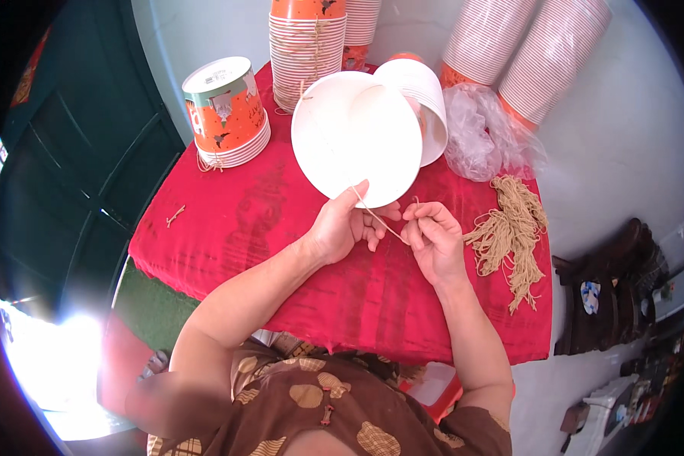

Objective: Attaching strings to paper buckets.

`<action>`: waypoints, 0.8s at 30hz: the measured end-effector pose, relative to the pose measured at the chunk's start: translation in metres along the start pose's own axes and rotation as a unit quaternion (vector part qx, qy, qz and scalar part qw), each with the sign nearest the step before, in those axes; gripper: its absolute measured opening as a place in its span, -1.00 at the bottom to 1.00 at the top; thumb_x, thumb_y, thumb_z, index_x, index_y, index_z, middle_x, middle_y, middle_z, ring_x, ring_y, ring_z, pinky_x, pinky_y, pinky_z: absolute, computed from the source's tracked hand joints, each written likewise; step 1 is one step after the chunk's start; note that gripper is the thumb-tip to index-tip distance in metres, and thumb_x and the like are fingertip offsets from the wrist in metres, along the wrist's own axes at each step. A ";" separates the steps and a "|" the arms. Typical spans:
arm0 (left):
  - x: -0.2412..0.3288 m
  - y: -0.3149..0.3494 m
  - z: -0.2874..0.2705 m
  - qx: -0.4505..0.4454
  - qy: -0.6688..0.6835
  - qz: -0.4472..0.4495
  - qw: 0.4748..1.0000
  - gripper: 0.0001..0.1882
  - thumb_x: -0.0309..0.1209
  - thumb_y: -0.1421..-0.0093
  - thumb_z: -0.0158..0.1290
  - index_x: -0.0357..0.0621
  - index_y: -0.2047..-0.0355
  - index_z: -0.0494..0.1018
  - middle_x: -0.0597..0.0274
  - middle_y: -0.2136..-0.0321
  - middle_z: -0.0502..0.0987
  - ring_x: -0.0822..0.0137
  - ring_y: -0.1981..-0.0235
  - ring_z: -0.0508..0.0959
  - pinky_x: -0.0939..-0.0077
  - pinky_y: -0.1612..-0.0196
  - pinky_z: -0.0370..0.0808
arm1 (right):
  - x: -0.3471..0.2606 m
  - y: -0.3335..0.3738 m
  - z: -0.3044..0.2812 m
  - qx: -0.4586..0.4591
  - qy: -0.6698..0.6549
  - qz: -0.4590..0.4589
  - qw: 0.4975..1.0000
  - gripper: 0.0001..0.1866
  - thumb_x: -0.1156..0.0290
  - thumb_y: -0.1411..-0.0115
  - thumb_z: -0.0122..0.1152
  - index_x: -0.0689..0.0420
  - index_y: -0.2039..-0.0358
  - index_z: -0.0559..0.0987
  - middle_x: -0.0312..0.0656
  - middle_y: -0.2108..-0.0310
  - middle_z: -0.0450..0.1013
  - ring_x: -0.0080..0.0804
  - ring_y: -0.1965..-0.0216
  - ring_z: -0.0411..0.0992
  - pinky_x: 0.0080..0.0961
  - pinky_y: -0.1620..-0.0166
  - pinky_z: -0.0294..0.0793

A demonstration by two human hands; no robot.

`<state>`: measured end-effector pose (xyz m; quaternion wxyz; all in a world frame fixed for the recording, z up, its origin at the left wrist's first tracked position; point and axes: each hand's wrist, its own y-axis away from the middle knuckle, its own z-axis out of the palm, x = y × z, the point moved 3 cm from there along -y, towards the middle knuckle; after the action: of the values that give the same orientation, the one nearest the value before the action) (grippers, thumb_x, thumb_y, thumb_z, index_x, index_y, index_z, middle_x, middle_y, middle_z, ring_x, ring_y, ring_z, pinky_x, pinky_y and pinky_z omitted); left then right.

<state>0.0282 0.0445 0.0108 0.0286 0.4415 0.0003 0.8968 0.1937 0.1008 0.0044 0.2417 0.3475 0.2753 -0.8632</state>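
Observation:
A white paper bucket is tipped so that its open mouth faces me. My left hand grips its lower rim, thumb over the edge and fingers curled beneath. A thin tan twine runs from under that thumb, across the rim, to my right hand. The right thumb and fingertips are closed in a pinch on the twine. Another short bit of twine pokes out at the bucket's upper left rim. On the table to the right lies a loose bundle of tan twine, close to my right hand.
A red cloth covers the table. Upturned orange buckets stand at left, beside a tall twine-tied stack. More nested buckets lie behind mine. Tall stacks and a crumpled plastic bag sit back right. A twine scrap lies left.

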 end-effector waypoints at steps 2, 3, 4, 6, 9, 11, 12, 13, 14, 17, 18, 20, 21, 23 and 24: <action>0.002 0.002 0.005 -0.012 -0.006 -0.008 1.000 -0.37 0.03 -0.35 -0.32 -0.36 0.13 0.46 -0.03 0.28 0.58 0.32 0.47 0.52 0.44 0.53 0.45 | 0.001 0.001 0.002 -0.012 0.009 0.005 1.000 -0.83 0.61 -0.29 -0.07 0.22 0.22 0.52 -0.07 0.20 0.51 -0.59 0.59 0.26 -0.62 0.41 0.28; 0.001 0.001 0.003 -0.011 -0.006 -0.008 1.000 -0.37 0.03 -0.35 -0.32 -0.36 0.13 0.46 -0.03 0.28 0.58 0.32 0.47 0.52 0.44 0.53 0.45 | 0.002 0.001 0.002 -0.017 0.021 0.023 0.999 -0.83 0.61 -0.28 -0.07 0.22 0.23 0.52 -0.07 0.20 0.51 -0.60 0.60 0.25 -0.63 0.43 0.27; -0.001 0.000 0.000 -0.019 0.001 -0.006 1.000 -0.37 0.02 -0.35 -0.31 -0.37 0.09 0.44 -0.05 0.26 0.58 0.33 0.47 0.52 0.46 0.54 0.44 | 0.003 0.001 0.002 -0.022 0.033 0.040 0.998 -0.83 0.60 -0.28 -0.07 0.22 0.23 0.52 -0.07 0.20 0.52 -0.61 0.61 0.24 -0.64 0.45 0.26; -0.001 -0.001 0.000 -0.027 0.007 -0.004 1.000 -0.37 0.02 -0.35 -0.31 -0.38 0.05 0.43 -0.06 0.23 0.58 0.34 0.47 0.52 0.49 0.56 0.43 | 0.005 0.001 0.002 -0.025 0.038 0.045 0.998 -0.83 0.60 -0.28 -0.07 0.23 0.24 0.52 -0.06 0.22 0.52 -0.61 0.60 0.25 -0.65 0.47 0.26; 0.005 -0.002 0.003 -0.008 0.011 0.029 0.999 -0.39 -0.01 -0.35 -0.29 -0.38 0.01 0.39 -0.07 0.19 0.57 0.34 0.49 0.50 0.54 0.58 0.41 | 0.006 0.001 0.000 -0.028 0.057 0.070 0.996 -0.84 0.58 -0.28 -0.06 0.23 0.24 0.52 -0.08 0.27 0.53 -0.59 0.59 0.29 -0.65 0.47 0.27; 0.007 -0.002 0.002 -0.002 0.014 0.037 0.999 -0.41 -0.04 -0.34 -0.28 -0.38 -0.02 0.35 -0.08 0.17 0.56 0.34 0.51 0.47 0.55 0.59 0.40 | 0.008 0.002 -0.003 -0.004 0.080 0.106 0.991 -0.87 0.55 -0.26 -0.01 0.23 0.24 0.52 -0.06 0.32 0.53 -0.55 0.58 0.31 -0.56 0.42 0.30; 0.006 -0.001 0.002 -0.001 0.014 0.037 0.999 -0.41 -0.04 -0.34 -0.28 -0.38 -0.02 0.35 -0.08 0.17 0.56 0.34 0.51 0.47 0.55 0.59 0.40 | 0.009 0.003 -0.001 -0.004 0.080 0.106 0.991 -0.87 0.55 -0.26 -0.01 0.23 0.24 0.52 -0.06 0.32 0.53 -0.55 0.58 0.31 -0.56 0.42 0.30; 0.005 -0.001 0.001 0.002 0.016 0.036 0.999 -0.42 -0.05 -0.34 -0.27 -0.37 -0.02 0.35 -0.08 0.18 0.56 0.34 0.52 0.46 0.55 0.59 0.40 | 0.009 0.003 0.002 0.027 0.086 0.111 0.990 -0.88 0.52 -0.27 0.02 0.22 0.24 0.52 -0.08 0.35 0.53 -0.55 0.58 0.31 -0.58 0.43 0.30; 0.004 0.000 0.000 0.006 0.019 0.036 0.999 -0.44 -0.06 -0.34 -0.27 -0.37 -0.02 0.35 -0.07 0.20 0.56 0.34 0.53 0.45 0.54 0.59 0.40 | 0.009 0.003 0.005 0.057 0.092 0.116 0.987 -0.88 0.49 -0.28 0.05 0.22 0.23 0.52 -0.10 0.38 0.53 -0.55 0.59 0.30 -0.60 0.44 0.30; 0.002 0.003 -0.003 -0.032 0.054 0.047 0.997 -0.58 -0.15 -0.39 -0.26 -0.29 0.09 0.38 0.09 0.32 0.52 0.34 0.47 0.52 0.48 0.57 0.41 | 0.013 0.005 0.011 0.101 0.121 0.124 0.980 -0.87 0.42 -0.31 0.09 0.20 0.28 0.54 -0.22 0.45 0.49 -0.61 0.60 0.30 -0.71 0.51 0.26; 0.002 0.004 -0.003 -0.029 0.054 0.045 0.997 -0.58 -0.15 -0.39 -0.26 -0.29 0.09 0.38 0.09 0.32 0.52 0.34 0.47 0.52 0.48 0.57 0.41 | 0.015 0.006 0.010 0.102 0.119 0.128 0.979 -0.87 0.42 -0.31 0.09 0.20 0.28 0.54 -0.22 0.45 0.49 -0.61 0.60 0.30 -0.71 0.51 0.26; 0.001 0.005 -0.003 -0.023 0.043 0.040 0.998 -0.58 -0.15 -0.39 -0.25 -0.29 0.13 0.39 0.11 0.37 0.51 0.34 0.47 0.52 0.47 0.57 0.41 | 0.020 0.007 0.006 0.095 0.154 0.125 0.976 -0.84 0.37 -0.30 0.14 0.21 0.29 0.55 -0.29 0.57 0.42 -0.63 0.65 0.26 -0.71 0.57 0.21; -0.001 0.003 -0.006 -0.022 0.032 0.042 0.998 -0.58 -0.15 -0.39 -0.25 -0.29 0.13 0.39 0.11 0.38 0.51 0.34 0.48 0.52 0.47 0.58 0.41 | 0.021 0.007 0.005 0.106 0.177 0.124 0.971 -0.84 0.38 -0.30 0.14 0.22 0.31 0.55 -0.31 0.61 0.40 -0.64 0.67 0.23 -0.70 0.59 0.19; 0.000 -0.002 -0.006 -0.008 0.019 0.035 0.999 -0.57 -0.15 -0.39 -0.27 -0.31 0.15 0.39 0.09 0.41 0.52 0.32 0.50 0.51 0.47 0.60 0.40 | 0.019 0.005 0.006 0.125 0.207 0.125 0.962 -0.82 0.39 -0.29 0.13 0.23 0.36 0.57 -0.32 0.68 0.36 -0.65 0.71 0.20 -0.69 0.62 0.16; 0.000 -0.005 -0.006 -0.011 0.024 0.029 0.999 -0.57 -0.16 -0.39 -0.28 -0.32 0.14 0.39 0.07 0.38 0.52 0.31 0.51 0.50 0.47 0.60 0.39 | 0.017 0.006 0.007 0.119 0.215 0.109 0.963 -0.83 0.39 -0.29 0.13 0.23 0.36 0.57 -0.32 0.68 0.36 -0.65 0.71 0.21 -0.69 0.62 0.15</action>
<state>0.0238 0.0492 0.0075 0.0072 0.4194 -0.0215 0.9075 0.1830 0.0885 -0.0061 0.2264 0.5791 0.1767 -0.7630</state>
